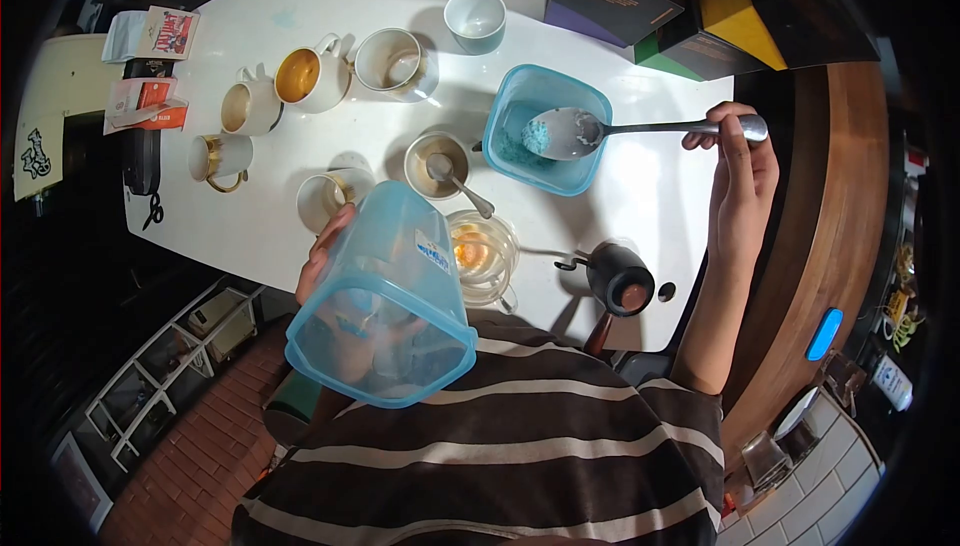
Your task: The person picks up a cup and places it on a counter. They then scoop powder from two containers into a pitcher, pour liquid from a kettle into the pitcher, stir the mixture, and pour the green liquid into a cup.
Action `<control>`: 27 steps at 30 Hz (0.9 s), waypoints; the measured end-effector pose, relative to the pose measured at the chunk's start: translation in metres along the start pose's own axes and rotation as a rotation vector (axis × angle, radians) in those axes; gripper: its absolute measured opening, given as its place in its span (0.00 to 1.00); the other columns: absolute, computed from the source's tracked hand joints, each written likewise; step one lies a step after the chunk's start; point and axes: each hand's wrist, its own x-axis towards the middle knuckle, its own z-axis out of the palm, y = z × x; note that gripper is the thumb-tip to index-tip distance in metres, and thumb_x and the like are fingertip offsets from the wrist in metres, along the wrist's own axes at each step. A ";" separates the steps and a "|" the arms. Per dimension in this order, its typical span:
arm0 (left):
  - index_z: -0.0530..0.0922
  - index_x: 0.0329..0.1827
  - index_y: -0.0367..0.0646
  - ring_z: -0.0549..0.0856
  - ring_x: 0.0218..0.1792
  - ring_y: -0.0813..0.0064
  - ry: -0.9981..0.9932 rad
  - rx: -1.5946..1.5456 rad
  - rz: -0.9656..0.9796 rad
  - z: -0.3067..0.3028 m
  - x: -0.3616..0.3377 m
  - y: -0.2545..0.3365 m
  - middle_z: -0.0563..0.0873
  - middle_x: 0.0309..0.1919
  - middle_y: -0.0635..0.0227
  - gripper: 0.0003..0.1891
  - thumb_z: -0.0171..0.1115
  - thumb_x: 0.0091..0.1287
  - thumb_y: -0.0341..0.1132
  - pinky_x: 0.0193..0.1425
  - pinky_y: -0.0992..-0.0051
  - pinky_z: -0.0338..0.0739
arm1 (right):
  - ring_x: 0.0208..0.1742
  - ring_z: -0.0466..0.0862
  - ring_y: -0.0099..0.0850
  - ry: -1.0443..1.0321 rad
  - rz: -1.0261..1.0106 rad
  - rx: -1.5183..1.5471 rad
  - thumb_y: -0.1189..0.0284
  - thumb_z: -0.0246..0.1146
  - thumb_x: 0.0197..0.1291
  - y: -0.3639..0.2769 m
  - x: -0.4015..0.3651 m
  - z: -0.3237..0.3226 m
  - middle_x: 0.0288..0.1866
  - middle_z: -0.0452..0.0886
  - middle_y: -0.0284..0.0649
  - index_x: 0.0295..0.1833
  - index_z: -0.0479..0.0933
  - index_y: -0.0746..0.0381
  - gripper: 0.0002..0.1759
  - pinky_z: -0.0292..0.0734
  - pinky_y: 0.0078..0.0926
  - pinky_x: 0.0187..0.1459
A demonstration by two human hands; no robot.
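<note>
In my right hand (742,171) is a large metal serving spoon (576,136), gripped near the end of its handle. Pale blue crumbly material sits at the tip of its bowl, which hangs over a blue plastic tub (548,78) on the table. More of the same blue material lies in that tub. My left hand (322,258) is closed around the side of a second translucent blue container (392,236), held tilted close to my striped shirt. Its wide mouth faces toward me, and I see nothing inside it except the hand showing through.
Several used mugs and cups stand at the left and back, including a gold-lined mug (298,74). A cup (436,166) holds a small spoon. Near me are a glass dish (482,266) and a black pot (620,278). Dark boxes (610,6) stand back right.
</note>
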 end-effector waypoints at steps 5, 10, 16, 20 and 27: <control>0.61 0.75 0.42 0.74 0.71 0.56 0.285 -0.870 -0.860 -0.010 0.003 0.004 0.72 0.69 0.48 0.55 0.88 0.45 0.43 0.73 0.56 0.73 | 0.40 0.80 0.26 0.005 -0.067 0.082 0.68 0.56 0.78 -0.020 -0.018 -0.003 0.39 0.80 0.39 0.47 0.80 0.66 0.13 0.71 0.26 0.52; 0.61 0.74 0.42 0.74 0.71 0.57 0.222 -0.582 -0.570 -0.020 -0.025 0.006 0.73 0.69 0.49 0.55 0.88 0.45 0.42 0.73 0.57 0.73 | 0.40 0.80 0.26 -0.011 -0.127 0.068 0.67 0.57 0.78 -0.042 -0.046 0.000 0.39 0.81 0.39 0.48 0.80 0.67 0.13 0.70 0.27 0.51; 0.62 0.74 0.41 0.75 0.70 0.58 0.198 -0.332 -0.382 -0.023 -0.052 0.002 0.73 0.69 0.50 0.55 0.88 0.45 0.42 0.72 0.58 0.73 | 0.41 0.80 0.26 -0.077 -0.102 -0.021 0.66 0.56 0.78 -0.048 -0.081 0.009 0.41 0.79 0.38 0.48 0.78 0.66 0.13 0.71 0.26 0.51; 0.62 0.74 0.40 0.75 0.70 0.58 0.211 -0.215 -0.289 -0.022 -0.069 0.003 0.73 0.68 0.50 0.54 0.88 0.45 0.42 0.72 0.58 0.73 | 0.41 0.83 0.26 -0.190 -0.090 -0.018 0.67 0.57 0.78 -0.049 -0.097 0.025 0.43 0.80 0.37 0.46 0.78 0.68 0.13 0.71 0.24 0.48; 0.62 0.74 0.39 0.75 0.70 0.59 0.228 -0.089 -0.178 -0.017 -0.078 0.002 0.74 0.68 0.51 0.54 0.88 0.44 0.41 0.72 0.59 0.73 | 0.43 0.82 0.40 -0.468 -0.330 -0.416 0.84 0.61 0.61 -0.053 -0.120 0.058 0.39 0.83 0.45 0.47 0.80 0.65 0.09 0.75 0.34 0.50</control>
